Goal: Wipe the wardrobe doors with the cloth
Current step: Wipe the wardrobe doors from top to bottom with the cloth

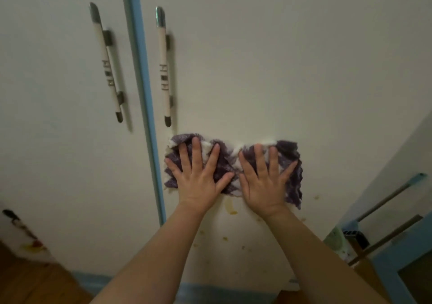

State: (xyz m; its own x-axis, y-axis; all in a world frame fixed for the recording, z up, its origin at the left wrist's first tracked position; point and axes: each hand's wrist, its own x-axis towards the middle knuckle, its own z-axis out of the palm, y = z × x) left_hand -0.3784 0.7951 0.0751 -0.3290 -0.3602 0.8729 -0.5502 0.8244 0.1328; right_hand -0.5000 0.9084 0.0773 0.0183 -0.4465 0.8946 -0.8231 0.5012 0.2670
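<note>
A purple and white cloth is spread flat against the right wardrobe door. My left hand presses on the cloth's left half with its fingers spread. My right hand presses on the right half the same way. Both palms lie flat on the cloth and neither hand grips it. Yellowish stains mark the door just below the cloth, with smaller spots lower down. The left wardrobe door sits across a blue strip.
Two long white and silver handles hang either side of the blue strip, above and left of the cloth. Mop or broom handles lean at the right by a blue frame. Wooden floor shows at the lower left.
</note>
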